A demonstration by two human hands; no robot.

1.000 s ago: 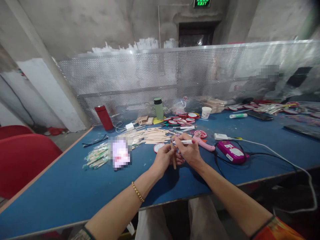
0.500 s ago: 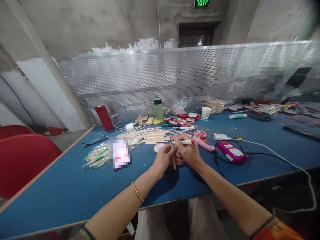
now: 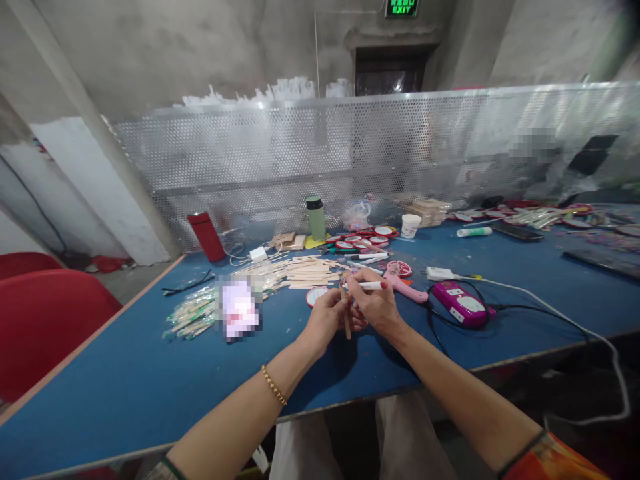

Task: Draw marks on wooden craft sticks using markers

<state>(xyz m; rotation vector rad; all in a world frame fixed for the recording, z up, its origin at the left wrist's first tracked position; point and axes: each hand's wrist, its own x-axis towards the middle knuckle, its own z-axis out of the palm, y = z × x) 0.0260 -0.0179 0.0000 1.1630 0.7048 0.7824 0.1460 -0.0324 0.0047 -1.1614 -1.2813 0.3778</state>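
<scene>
My left hand [image 3: 327, 317] is closed on a thin flat wooden stick [image 3: 348, 327], which stands nearly upright above the front of the table. In my right hand [image 3: 377, 303] is a white marker [image 3: 370, 286] with a red end, held like a pen. Its tip is at the upper part of the stick; whether it touches I cannot tell. Just behind my left hand lies a round white piece with a red rim [image 3: 316, 296]. Beyond it, several bare wooden sticks [image 3: 313, 272] lie in a row.
A phone [image 3: 240, 310] lies over plastic-wrapped sticks [image 3: 193, 317] at left. On the right are a pink glue gun [image 3: 413, 291] and a purple device [image 3: 460, 303] with cables. Farther back stand a red bottle [image 3: 207, 237], a green bottle [image 3: 316, 220] and a paper cup [image 3: 411, 226].
The view has shifted very slightly. Both hands keep their hold on the stick and the marker, with hardly any visible movement.
</scene>
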